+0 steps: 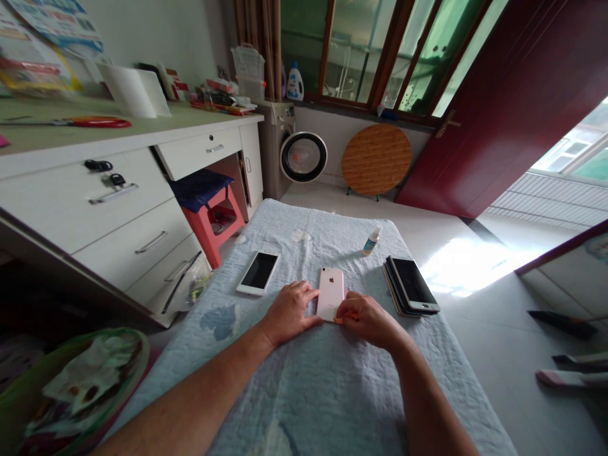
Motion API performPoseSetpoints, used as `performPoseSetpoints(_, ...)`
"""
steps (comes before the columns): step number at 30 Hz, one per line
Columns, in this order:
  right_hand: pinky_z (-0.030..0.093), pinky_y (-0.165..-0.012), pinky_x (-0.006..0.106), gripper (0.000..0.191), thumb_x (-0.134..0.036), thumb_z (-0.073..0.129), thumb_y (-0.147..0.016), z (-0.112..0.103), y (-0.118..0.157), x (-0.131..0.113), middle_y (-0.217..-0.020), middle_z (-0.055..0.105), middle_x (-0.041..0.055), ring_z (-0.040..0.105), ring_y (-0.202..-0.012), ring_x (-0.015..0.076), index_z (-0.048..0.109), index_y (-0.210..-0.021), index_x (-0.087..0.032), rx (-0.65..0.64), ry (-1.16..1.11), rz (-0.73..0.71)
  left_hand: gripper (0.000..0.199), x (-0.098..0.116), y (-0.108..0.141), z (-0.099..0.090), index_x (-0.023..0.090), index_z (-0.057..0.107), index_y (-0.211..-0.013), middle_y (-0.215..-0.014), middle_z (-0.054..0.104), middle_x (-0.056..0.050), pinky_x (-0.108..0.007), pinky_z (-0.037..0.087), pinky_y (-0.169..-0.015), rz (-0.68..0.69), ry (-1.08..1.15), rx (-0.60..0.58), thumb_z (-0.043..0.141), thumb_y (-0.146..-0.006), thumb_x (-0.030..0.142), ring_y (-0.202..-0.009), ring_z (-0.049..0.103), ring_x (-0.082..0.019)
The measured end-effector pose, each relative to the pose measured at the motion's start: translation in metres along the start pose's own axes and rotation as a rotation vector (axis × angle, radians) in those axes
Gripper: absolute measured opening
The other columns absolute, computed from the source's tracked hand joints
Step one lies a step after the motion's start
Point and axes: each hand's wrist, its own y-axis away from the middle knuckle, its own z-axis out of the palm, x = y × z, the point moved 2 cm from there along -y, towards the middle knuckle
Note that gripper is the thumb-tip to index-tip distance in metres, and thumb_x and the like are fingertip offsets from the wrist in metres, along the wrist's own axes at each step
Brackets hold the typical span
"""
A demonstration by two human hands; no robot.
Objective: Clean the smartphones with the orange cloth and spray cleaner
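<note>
A pink phone (330, 292) lies back side up on the blue cloth, its camera end pointing away from me. My left hand (292, 310) holds the phone's left edge, thumb near the bottom corner and fingers along the side. In my right hand (365, 316) an orange cloth (346, 316) is pinched, pressed on the lower right corner of the phone's back. Much of that cloth is hidden under the fingers. To the left rests a white phone (259, 273), dark screen up. A small spray bottle (372, 241) stands upright beyond my right hand.
Several stacked phones (414, 285) sit at the right edge of the cloth-covered table (304, 373). Left of it are a red stool (216, 221), a desk with drawers (128, 221) and a trash basket (137, 354). A washing machine (275, 133) with an open door stands beyond.
</note>
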Motion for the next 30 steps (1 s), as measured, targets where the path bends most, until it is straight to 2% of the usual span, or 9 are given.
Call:
performPoseSetpoints(5,0.039,-0.066,0.021,0.018,-0.011,0.055,-0.077,0.005,-0.007,0.008,-0.077,0.057,0.0012,0.055,-0.070,0.0115,0.071,-0.076,-0.019,0.146,0.054,0.040,0.052,0.000,0.000,0.000,0.020,0.060,-0.117,-0.101,0.060,-0.005,-0.035,0.043,-0.088,0.004,0.009,0.012,0.074,-0.072,0.040,-0.097,0.055,-0.024)
performPoseSetpoints(10,0.039,-0.069,0.021,0.019,-0.018,0.051,-0.084,0.012,-0.016,0.015,-0.082,0.056,0.0017,0.055,-0.074,0.0118,0.070,-0.084,-0.020,0.329,0.147,0.082,0.052,0.000,0.000,0.000,0.020,0.061,-0.116,-0.101,0.060,-0.005,-0.035,0.044,-0.087,0.003,0.001,0.007,0.075,-0.071,0.042,-0.096,0.056,-0.024)
performPoseSetpoints(14,0.039,-0.069,0.020,0.022,-0.020,0.048,-0.087,0.015,-0.021,0.017,-0.084,0.056,0.0019,0.054,-0.074,0.0113,0.070,-0.085,-0.021,0.392,0.215,0.120,0.052,0.001,0.000,-0.001,0.021,0.060,-0.117,-0.101,0.060,-0.005,-0.035,0.043,-0.087,0.008,0.000,0.005,0.073,-0.072,0.044,-0.097,0.055,-0.024)
performPoseSetpoints(18,0.040,-0.069,0.020,0.021,-0.019,0.050,-0.086,0.016,-0.022,0.013,-0.083,0.056,0.0024,0.054,-0.074,0.0118,0.070,-0.082,-0.021,0.340,0.205,0.085,0.052,0.000,0.000,0.000,0.022,0.060,-0.116,-0.100,0.059,-0.005,-0.035,0.043,-0.087,0.005,0.005,0.005,0.073,-0.072,0.046,-0.096,0.056,-0.024)
performPoseSetpoints(26,0.039,-0.072,0.021,0.018,-0.016,0.055,-0.085,0.030,-0.016,-0.011,-0.085,0.060,0.0017,0.055,-0.076,0.0110,0.072,-0.084,-0.022,0.159,0.155,-0.126,0.046,-0.001,0.000,0.002,0.022,0.063,-0.113,-0.097,0.059,-0.006,-0.035,0.043,-0.084,0.020,0.012,0.024,0.064,-0.079,0.053,-0.094,0.056,-0.024)
performPoseSetpoints(30,0.039,-0.072,0.021,0.017,-0.016,0.057,-0.085,0.036,-0.018,-0.015,-0.086,0.062,0.0015,0.056,-0.078,0.0115,0.072,-0.084,-0.022,0.139,0.154,-0.175,0.044,0.000,0.000,0.001,0.022,0.063,-0.112,-0.096,0.059,-0.006,-0.034,0.043,-0.084,0.020,0.016,0.020,0.061,-0.080,0.053,-0.094,0.056,-0.024)
